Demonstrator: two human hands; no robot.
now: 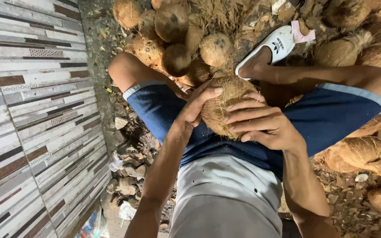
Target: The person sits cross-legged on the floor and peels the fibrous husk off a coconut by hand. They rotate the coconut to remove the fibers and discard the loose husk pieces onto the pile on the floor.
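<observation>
Now, hands: both grip one husked coconut over the lap.
Left hand: fingers curled around the coconut's left side, thumb lying across its top.
Right hand: fingers spread and pressed over its right face, holding it firmly.
Coconut: brown, fibrous, thick husk already gone, loose strands left on the shell.
Lap: blue shorts and a grey shirt, knees apart.
Foot: white slide sandal just beyond the coconut.
Pile ahead: several stripped coconuts heaped together.
Right side: unhusked coconuts, apparently not yet worked.
Ground: husk scraps.
Left: striped tiled wall.
</observation>
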